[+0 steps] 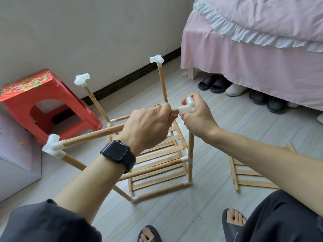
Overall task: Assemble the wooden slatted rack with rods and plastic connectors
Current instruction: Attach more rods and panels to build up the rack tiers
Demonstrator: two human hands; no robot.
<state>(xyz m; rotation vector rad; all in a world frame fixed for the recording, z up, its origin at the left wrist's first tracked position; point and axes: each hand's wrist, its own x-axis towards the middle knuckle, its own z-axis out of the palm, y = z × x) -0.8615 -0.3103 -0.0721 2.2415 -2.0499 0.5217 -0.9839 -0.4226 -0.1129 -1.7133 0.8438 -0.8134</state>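
No legible text or numbers, red stool (28,87) top print blurred, watch (116,151) screen dark

The left hand (150,126) hides the right part of the rod (90,136). The right hand (198,118) covers part of the connector (185,109). The forearm (262,154) hides much of 1 slat panel (248,172).

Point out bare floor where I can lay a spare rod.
Bare floor lies between the rack and the slippers, and between rack and shoes by the bed. Tight: between rack and loose slatted panel; by the red stool.
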